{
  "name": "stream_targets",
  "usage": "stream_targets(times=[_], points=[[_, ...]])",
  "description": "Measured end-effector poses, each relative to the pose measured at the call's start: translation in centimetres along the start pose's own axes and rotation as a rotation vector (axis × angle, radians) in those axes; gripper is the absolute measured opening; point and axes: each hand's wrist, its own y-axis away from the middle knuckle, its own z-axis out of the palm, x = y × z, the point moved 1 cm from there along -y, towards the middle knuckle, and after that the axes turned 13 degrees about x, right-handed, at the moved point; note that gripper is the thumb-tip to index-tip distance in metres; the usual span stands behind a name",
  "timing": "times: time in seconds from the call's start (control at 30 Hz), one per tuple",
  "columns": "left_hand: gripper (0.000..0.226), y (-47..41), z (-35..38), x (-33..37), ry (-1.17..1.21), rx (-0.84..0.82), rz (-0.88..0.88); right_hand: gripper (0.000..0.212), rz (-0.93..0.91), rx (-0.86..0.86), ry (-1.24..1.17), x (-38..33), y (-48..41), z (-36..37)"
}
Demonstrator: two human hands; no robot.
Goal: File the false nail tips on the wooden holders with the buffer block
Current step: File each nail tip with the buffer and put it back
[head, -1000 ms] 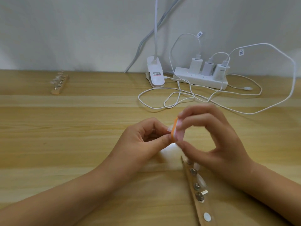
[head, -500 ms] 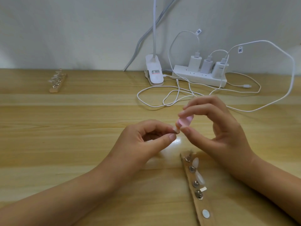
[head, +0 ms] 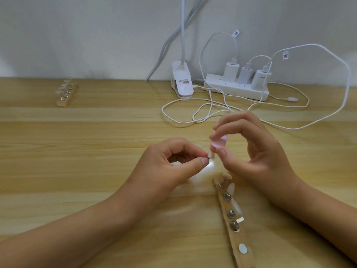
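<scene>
Buffer block [head: 276, 142] lifted (pink), nail tip [head: 269, 156] — pinched

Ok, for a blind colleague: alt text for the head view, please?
Over a wooden table, the left hand pinches a small nail tip against a pink buffer block held by the right hand. A wooden holder with more tips lies by the right wrist; another holder sits far left.

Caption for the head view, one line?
Left hand pinches a nail tip; right hand holds pink buffer block against it, near a wooden holder.
</scene>
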Motion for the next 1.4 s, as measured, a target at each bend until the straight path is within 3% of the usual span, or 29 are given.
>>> stream_targets(times=[0.1,0.33,0.43,0.57,0.7,0.8,1.0,1.17,1.27,1.4], points=[[0.012,0.02,-0.01,0.07,-0.038,-0.01,0.058,0.013,-0.058,-0.046,-0.036,-0.18,0.27,0.25],[0.005,0.02,-0.04,0.0,-0.073,-0.024,0.105,0.009,-0.046,-0.099,-0.075,-0.31,0.49,0.26],[0.009,-0.03,-0.13,-0.14,-0.062,0.007,0.061,0.008,0.025,-0.06,-0.071,-0.01,0.2,-0.04],[0.002,0.01,0.04,0.2,-0.047,0.008,0.069,0.008,-0.037,-0.073,-0.086,-0.48,0.62,0.34],[0.008,-0.02,-0.07,-0.03,-0.03,0.006,0.041,0.009,0.06,-0.027,-0.093,-0.04,0.27,0.12],[0.007,0.03,0.01,0.12,-0.03,-0.011,0.063,0.012,-0.016,-0.063,-0.093,-0.39,0.54,0.38],[0.012,-0.04,-0.11,-0.26,-0.026,-0.007,0.029,0.021,0.021,-0.033,-0.066,-0.16,0.44,0.27],[0.003,-0.11,0.02,-0.34,0.003,-0.008,-0.003,0.014,0.035,0.006,-0.026,-0.03,0.25,0.13],[0.011,-0.03,0.16,-0.03,0.03,-0.043,0.005,0.015,-0.049,-0.012,-0.026,-0.42,0.54,0.45],[0.012,0.03,0.09,0.08,0.063,-0.026,-0.045,0.017,0.014,0.041,-0.009,-0.16,0.23,0.22]])
